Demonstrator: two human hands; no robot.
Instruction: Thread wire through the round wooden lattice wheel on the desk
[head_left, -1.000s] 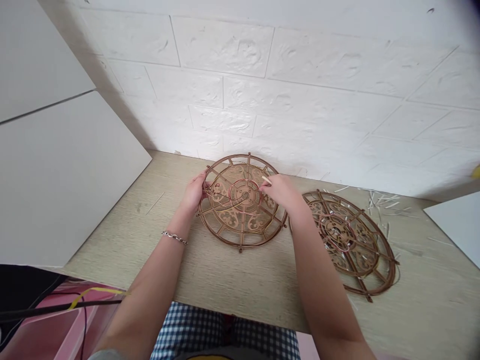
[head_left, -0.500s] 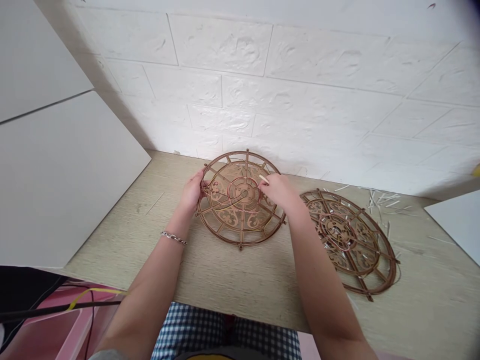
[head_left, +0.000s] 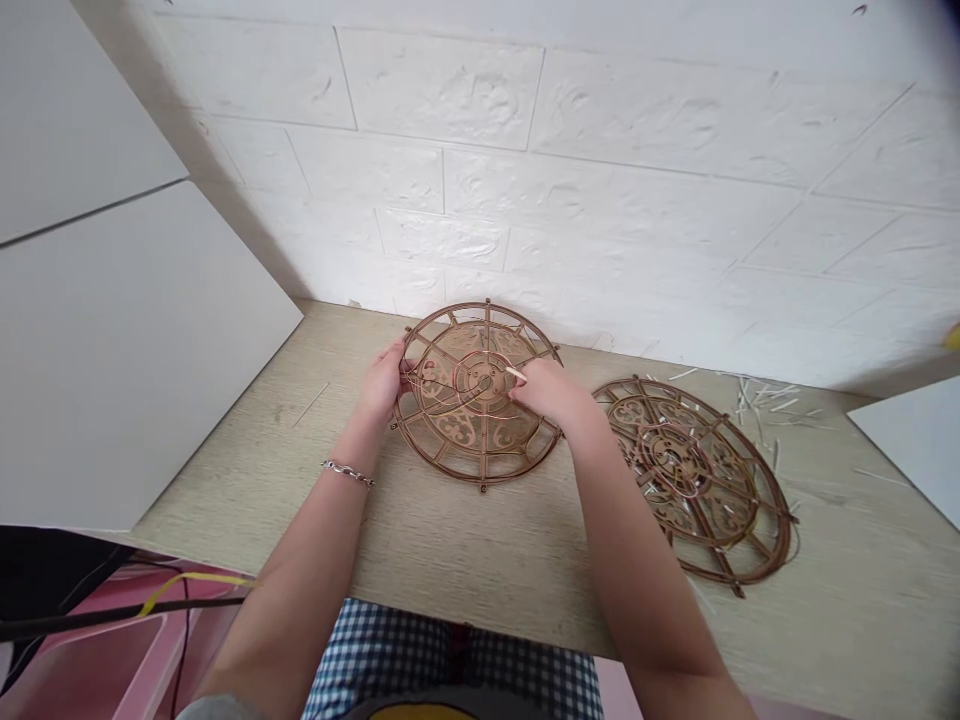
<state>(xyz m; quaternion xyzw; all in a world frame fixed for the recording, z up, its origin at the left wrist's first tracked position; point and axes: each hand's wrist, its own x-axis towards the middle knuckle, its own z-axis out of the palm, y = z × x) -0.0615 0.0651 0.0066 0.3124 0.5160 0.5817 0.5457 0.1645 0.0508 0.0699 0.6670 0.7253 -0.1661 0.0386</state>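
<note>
A round brown openwork frame (head_left: pixel 454 432), with spokes and scrollwork, stands tilted up on the tabletop. My left hand (head_left: pixel 385 382) is closed on its left rim, the fingertips partly hidden behind it. Thin copper-coloured wire runs in loops across the frame's middle. Over the right of the centre, my right hand (head_left: pixel 553 388) pinches a short pale stick (head_left: pixel 515 374), whose tip sticks out above the fingers. Whether those fingers also grip the wire is too small to tell. To the right lies a second, similar frame (head_left: pixel 739 513), with pale scraps on and around it.
White and pale strips (head_left: pixel 772 397) are scattered at the back right, and one thin strip (head_left: pixel 310 404) lies at the left. A white brick-patterned wall (head_left: pixel 570 190) rises behind the table (head_left: pixel 450 560). White panels (head_left: pixel 187 350) flank both sides. Below left are pink drawers (head_left: pixel 135 650) and a dark cable.
My right hand has shifted slightly left and down with the stick, which now points more to the left over the centre. The held frame has turned a little; my left hand keeps its place.
</note>
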